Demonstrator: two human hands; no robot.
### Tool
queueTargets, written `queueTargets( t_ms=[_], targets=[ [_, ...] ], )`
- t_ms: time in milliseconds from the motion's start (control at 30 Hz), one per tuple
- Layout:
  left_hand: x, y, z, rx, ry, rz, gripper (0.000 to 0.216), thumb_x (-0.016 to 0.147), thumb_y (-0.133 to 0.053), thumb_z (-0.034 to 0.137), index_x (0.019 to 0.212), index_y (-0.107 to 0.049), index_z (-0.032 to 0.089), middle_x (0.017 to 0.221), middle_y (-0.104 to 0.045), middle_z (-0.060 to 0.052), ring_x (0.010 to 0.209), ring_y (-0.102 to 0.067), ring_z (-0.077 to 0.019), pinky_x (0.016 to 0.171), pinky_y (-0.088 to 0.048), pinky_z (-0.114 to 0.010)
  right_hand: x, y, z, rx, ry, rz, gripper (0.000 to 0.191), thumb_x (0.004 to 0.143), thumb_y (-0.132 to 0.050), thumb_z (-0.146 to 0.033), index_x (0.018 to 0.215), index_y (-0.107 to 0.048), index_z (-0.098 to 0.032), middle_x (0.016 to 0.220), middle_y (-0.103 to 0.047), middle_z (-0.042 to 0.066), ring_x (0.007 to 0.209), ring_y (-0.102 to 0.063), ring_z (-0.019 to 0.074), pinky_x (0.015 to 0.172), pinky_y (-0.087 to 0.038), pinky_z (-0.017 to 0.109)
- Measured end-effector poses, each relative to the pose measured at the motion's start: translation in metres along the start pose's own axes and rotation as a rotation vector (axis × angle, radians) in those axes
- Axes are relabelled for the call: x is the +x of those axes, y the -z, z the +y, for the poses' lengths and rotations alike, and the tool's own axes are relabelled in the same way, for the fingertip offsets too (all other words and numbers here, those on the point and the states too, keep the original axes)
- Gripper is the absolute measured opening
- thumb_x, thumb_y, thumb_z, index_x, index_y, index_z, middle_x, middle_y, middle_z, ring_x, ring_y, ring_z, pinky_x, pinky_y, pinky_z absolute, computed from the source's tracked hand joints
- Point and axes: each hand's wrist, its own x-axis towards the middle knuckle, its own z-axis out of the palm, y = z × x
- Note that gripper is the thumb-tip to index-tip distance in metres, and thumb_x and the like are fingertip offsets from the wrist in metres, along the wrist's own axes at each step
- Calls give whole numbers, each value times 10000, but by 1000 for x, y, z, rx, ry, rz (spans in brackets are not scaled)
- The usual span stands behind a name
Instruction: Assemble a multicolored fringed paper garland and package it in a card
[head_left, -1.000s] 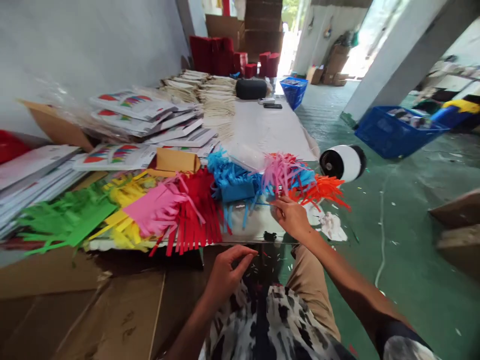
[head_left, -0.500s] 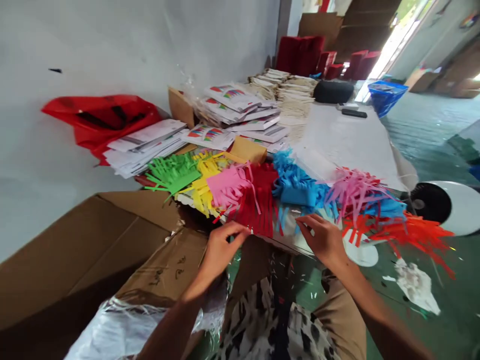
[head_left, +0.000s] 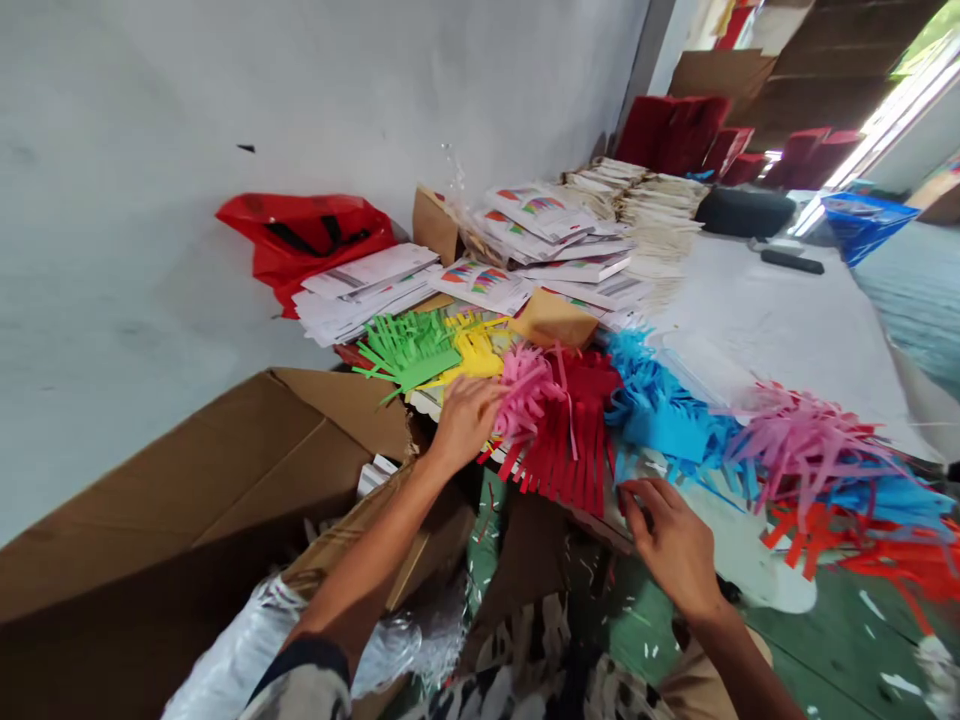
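Fringed paper pieces lie in a row along the front of the table. My left hand (head_left: 471, 422) is closed at the left end of the pink fringed paper (head_left: 525, 392), covering its flat part, with yellow fringed paper (head_left: 476, 345) just behind the fingers. Green fringed paper (head_left: 416, 350) lies further left. My right hand (head_left: 671, 540) is at the table's front edge, thumb and fingers pinched together; whatever is between them is hidden. Beside it are red fringed paper (head_left: 574, 430), whose strips hang over the edge, and blue fringed paper (head_left: 667, 425).
More pink (head_left: 814, 440) and orange-red fringes (head_left: 885, 555) lie at right. Behind are printed packets (head_left: 544, 215), a brown envelope (head_left: 555, 318), white papers (head_left: 367, 285) and a red bag (head_left: 315, 240). An open cardboard box (head_left: 225, 470) stands at left.
My left hand has moved up and forward onto the pink paper, whose flat part is now covered. My right hand stays pinched near the table edge. The view has turned left.
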Motion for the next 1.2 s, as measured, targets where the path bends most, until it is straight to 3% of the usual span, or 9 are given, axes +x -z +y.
queueTargets(
  t_ms=[133, 233, 333, 533, 733, 867, 1000, 1100, 1200],
  targets=[
    [-14, -4, 10, -145, -101, -41, 196, 1032, -587, 292, 1095, -770, 262, 1167, -808, -24, 1193, -708, -205, 1259, -320, -501, 1, -3, 1, -61, -2, -21, 275, 1062, -438, -394, 1074, -699, -309, 1097, -767, 59, 857, -750, 284, 574, -495, 384],
    [-13, 4, -4, -201, 1, 92, 213, 1033, -584, 323, 1034, -782, 244, 1085, -819, -44, 1070, -738, -211, 1096, -492, -434, 0, -2, 0, -60, -6, -14, 269, 1068, -441, -392, 1073, -696, -307, 1115, -765, 58, 906, -754, 286, 613, -517, 389],
    [-5, 16, -26, -72, 86, 187, 210, 1019, -597, 314, 1031, -790, 234, 1058, -814, -67, 1030, -728, -247, 978, -548, -417, -2, -1, 0, -50, -4, -5, 260, 1069, -446, -381, 1077, -696, -314, 1120, -764, 58, 935, -753, 286, 639, -524, 389],
    [14, 27, -57, 304, 20, -66, 311, 932, -585, 160, 1165, -789, 184, 1264, -772, -119, 1201, -678, -316, 1063, -529, -442, 0, -3, 0, -40, 2, 12, 250, 1060, -468, -339, 1085, -712, -290, 1097, -759, 62, 923, -748, 269, 654, -514, 360],
    [21, 30, -60, 301, 7, -73, 316, 981, -510, 252, 1058, -812, 200, 1143, -814, -130, 1020, -745, -310, 870, -565, -407, -8, 8, -5, 70, -2, 67, 246, 1070, -490, -312, 1073, -729, -253, 1095, -755, 63, 946, -736, 227, 773, -548, 333],
    [28, 30, -65, 444, 90, -31, 402, 1007, -481, 469, 1102, -808, 254, 1143, -826, -28, 949, -741, -284, 708, -512, -342, -40, 52, 38, -90, -148, 235, 267, 1057, -499, -312, 1086, -746, -216, 1128, -752, 99, 1006, -711, 241, 855, -545, 350],
    [36, 34, -62, 430, 346, 31, 467, 917, -512, 675, 1008, -817, 334, 799, -799, 53, 679, -659, -226, 566, -386, -288, -103, 107, 95, -544, -449, 320, 331, 1039, -505, -336, 1137, -773, -169, 1130, -744, 147, 988, -679, 282, 841, -501, 397],
    [40, 39, -57, 420, 517, -21, 439, 872, -524, 704, 969, -805, 381, 436, -568, 63, 569, -569, -222, 558, -339, -282, -138, 126, 119, -803, -665, 230, 431, 1034, -528, -428, 1272, -752, -146, 1185, -733, 191, 965, -654, 307, 737, -426, 383],
    [43, 39, -57, 405, 565, 5, 391, 844, -589, 678, 937, -807, 368, 361, -462, 73, 519, -522, -196, 546, -304, -265, -152, 128, 129, -765, -687, 153, 403, 1032, -511, -438, 1189, -796, -201, 1087, -755, 147, 858, -640, 260, 676, -361, 355]
  ],
)
